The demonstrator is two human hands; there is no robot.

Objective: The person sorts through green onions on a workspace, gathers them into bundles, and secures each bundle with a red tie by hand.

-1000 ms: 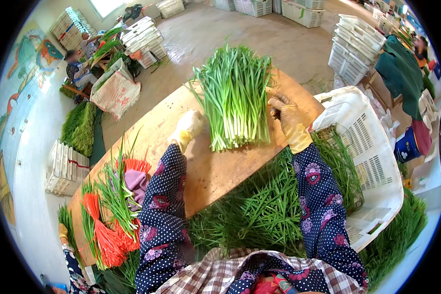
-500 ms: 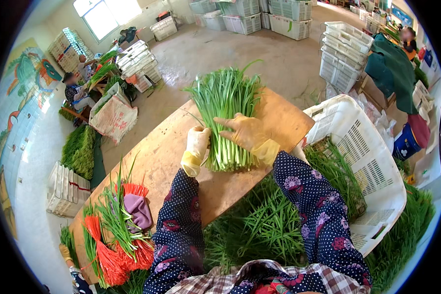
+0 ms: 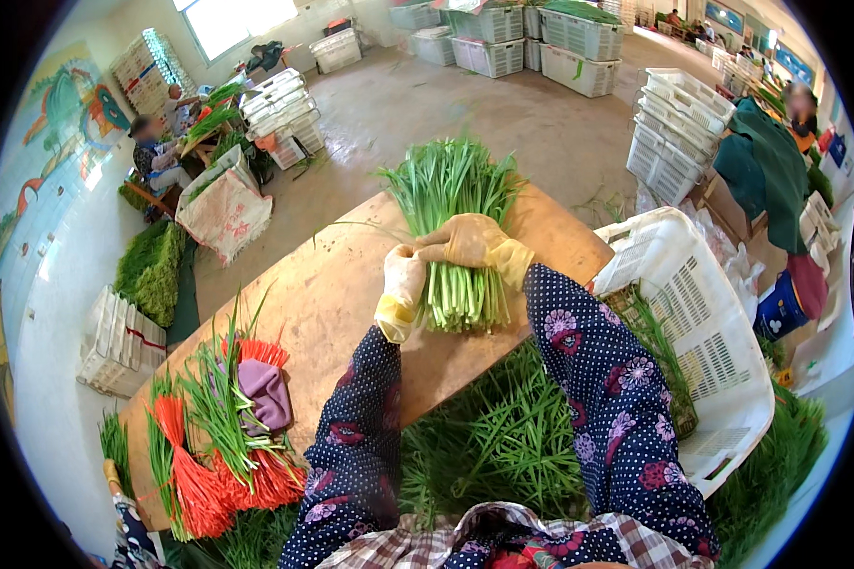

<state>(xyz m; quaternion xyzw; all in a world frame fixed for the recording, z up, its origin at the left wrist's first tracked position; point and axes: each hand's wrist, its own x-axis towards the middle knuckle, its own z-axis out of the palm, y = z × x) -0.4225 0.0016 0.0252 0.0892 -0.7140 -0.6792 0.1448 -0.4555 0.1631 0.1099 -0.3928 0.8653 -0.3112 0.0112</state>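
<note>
A thick bunch of garlic chives lies on the wooden table, leaves pointing away and pale cut ends toward me. Across its middle rests my right hand, in a pale glove with a yellow cuff, fingers together and curled over the stalks. My left hand, gloved alike, is closed at the bunch's left side. The fingertips of both hands meet there; what they pinch is hidden. A thin green blade trails leftward from that spot. Red ties, loose chives and a purple cloth lie at the table's left end.
Right of the table a white crate tilts, with greens inside. Heaped chives fill the space below the near edge. Stacked white crates stand beyond at right. A co-worker sits far left; another person's gloved hand shows lower left.
My right hand has closed from spread fingers and moved left over the bunch to meet my left hand. The view has shifted slightly.
</note>
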